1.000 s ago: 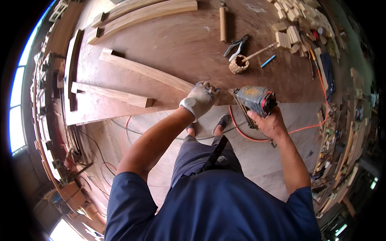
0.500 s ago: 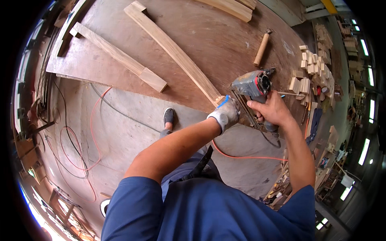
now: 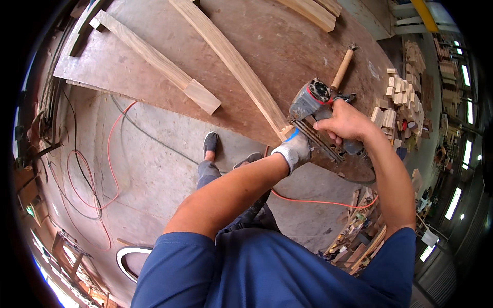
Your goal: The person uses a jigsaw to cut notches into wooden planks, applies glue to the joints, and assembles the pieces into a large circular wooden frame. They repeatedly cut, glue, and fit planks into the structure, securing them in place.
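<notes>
Nail gun [image 3: 307, 105] is over the near edge of the table [image 3: 308, 56], its body above the near end of a long wooden bar [image 3: 233, 66]. I have the right hand [image 3: 345, 122] wrapped firmly round its handle. The gloved left hand [image 3: 298, 146] is at that same bar end, right under the gun's slanted magazine [image 3: 318, 141]; its fingers are mostly hidden from me, so I cannot tell how far they are closed or whether they grip the wood or only press on it.

What worries me most is how close that glove is to the nose. If the gun tilted or slid off the narrow end while firing, a nail could reach the fingers. Nor can I tell whether the nose touches the wood; a shot with a gap beneath it could go in crooked or glance off.

The bar is another concern: it lies slantwise with its end at the table edge and no clamp that I can see, so weak pressure from the left hand could let it twist under the kick. An orange hose [image 3: 328, 203] curves below the edge; if it feeds the gun, a snag could drag my aim sideways.
</notes>
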A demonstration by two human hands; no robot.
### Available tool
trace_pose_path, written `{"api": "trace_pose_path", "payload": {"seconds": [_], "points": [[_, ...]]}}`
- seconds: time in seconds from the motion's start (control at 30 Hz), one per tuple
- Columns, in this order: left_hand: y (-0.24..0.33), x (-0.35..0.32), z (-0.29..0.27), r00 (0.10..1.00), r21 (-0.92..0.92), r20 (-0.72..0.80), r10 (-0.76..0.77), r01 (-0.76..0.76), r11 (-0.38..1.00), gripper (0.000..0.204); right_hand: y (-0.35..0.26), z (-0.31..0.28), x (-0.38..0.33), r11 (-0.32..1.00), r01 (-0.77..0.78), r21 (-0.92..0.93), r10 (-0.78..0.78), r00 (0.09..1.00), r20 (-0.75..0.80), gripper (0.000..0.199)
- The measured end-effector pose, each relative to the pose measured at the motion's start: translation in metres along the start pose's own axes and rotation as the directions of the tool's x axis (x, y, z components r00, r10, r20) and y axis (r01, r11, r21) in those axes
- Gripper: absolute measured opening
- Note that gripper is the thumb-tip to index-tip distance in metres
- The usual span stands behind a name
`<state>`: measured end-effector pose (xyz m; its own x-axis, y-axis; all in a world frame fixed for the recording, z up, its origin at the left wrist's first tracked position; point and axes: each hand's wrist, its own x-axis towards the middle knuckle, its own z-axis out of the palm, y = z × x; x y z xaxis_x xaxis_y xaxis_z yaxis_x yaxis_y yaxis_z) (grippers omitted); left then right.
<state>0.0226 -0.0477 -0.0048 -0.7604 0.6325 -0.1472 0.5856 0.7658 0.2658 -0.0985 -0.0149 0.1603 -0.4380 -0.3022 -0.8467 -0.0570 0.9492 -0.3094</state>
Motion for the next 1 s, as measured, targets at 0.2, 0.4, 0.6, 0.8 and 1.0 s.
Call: {"api": "trace_pose_path", "payload": {"seconds": [0.2,0.4,0.6,0.8,1.0], "points": [[0.000,-0.001,0.001,1.000,-0.008,-0.003,0.009,-0.009,1.000,0.031,-0.022,-0.009,0.012,0.971,-0.015,-0.240,0.037,0.996,0.086,0.043],[0.000,-0.001,-0.001,1.000,-0.008,-0.016,0.019,-0.019,1.000,0.030,-0.031,-0.010,0.019,0.956,-0.050,-0.290,0.089,0.989,0.121,0.043],[-0.001,0.001,-0.005,0.999,-0.007,-0.023,0.028,-0.028,1.000,0.029,-0.041,-0.013,0.021,0.928,-0.034,-0.372,0.095,0.984,0.148,0.043],[-0.002,-0.002,-0.006,0.999,-0.003,-0.010,0.031,-0.031,1.000,0.027,-0.043,-0.013,0.026,0.918,-0.010,-0.397,0.089,0.979,0.181,0.043],[-0.001,-0.008,-0.002,0.999,-0.005,0.013,0.029,-0.029,1.000,0.026,-0.047,-0.011,0.027,0.915,-0.011,-0.404,0.094,0.978,0.187,0.043]]}}
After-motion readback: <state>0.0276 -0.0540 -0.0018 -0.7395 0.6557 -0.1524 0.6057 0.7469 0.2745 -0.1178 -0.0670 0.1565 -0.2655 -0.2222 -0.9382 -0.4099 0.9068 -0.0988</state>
